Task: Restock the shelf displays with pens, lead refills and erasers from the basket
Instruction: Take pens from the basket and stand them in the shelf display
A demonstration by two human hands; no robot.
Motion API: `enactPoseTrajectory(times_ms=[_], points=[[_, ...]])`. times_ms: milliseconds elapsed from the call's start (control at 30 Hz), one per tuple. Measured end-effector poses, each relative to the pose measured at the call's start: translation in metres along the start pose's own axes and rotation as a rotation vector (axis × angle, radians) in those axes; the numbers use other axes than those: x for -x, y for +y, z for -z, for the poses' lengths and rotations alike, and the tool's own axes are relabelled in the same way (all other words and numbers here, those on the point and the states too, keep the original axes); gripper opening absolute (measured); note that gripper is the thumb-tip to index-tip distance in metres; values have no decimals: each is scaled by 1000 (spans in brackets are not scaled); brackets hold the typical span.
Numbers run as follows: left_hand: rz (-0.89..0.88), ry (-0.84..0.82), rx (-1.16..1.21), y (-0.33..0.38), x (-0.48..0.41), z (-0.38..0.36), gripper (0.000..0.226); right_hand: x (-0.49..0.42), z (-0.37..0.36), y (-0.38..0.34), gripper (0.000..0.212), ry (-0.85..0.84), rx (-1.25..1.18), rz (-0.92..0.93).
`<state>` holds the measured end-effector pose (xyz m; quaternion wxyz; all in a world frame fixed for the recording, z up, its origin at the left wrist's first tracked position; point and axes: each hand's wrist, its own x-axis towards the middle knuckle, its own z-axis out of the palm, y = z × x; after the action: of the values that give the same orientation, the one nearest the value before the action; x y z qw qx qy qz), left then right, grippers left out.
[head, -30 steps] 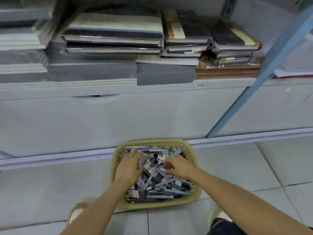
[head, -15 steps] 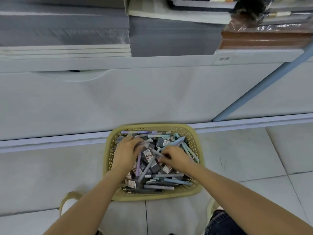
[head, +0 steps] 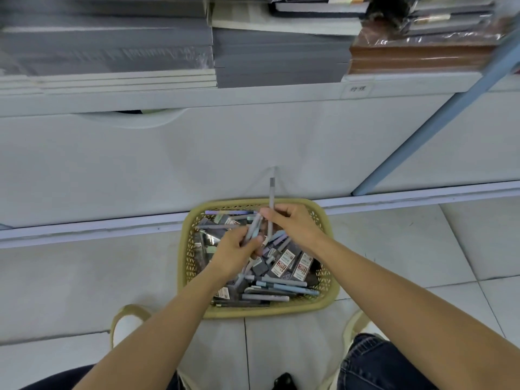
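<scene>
Tiled floor [head: 394,249] | woven plastic basket [head: 188,257] | left hand [head: 235,253] grip closed on pens [head: 253,229] | right hand [head: 292,223] pinching slim grey pen [head: 271,192]

A single head-worn wide-angle view looks forward and steeply down from above both forearms. It faces the white shelf unit [head: 225,153], with the yellow basket [head: 326,301] on the tiled floor [head: 408,249] close below at centre. The stacked shelf [head: 168,97] fills the upper edge.

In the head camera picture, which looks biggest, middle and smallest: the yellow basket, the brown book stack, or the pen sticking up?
1. Yellow basket
2. Brown book stack, though it sits farther away and runs off frame
3. Upright pen in the right hand
</scene>
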<state>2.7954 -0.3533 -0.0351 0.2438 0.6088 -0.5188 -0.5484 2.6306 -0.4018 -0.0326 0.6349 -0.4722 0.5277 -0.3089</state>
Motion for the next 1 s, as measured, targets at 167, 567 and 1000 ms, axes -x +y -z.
enactPoseTrajectory(times_ms=[167, 567, 1000], points=[[124, 172, 292, -9, 2, 18, 27, 5, 0, -4, 17, -90, 118, -95], [190, 164, 429, -17, 3, 8, 34, 7, -26, 15, 26, -472, 336, -178], [239, 75, 382, -29, -2, 6, 23, -13, 47, 61, 48, -53, 1354, 98]])
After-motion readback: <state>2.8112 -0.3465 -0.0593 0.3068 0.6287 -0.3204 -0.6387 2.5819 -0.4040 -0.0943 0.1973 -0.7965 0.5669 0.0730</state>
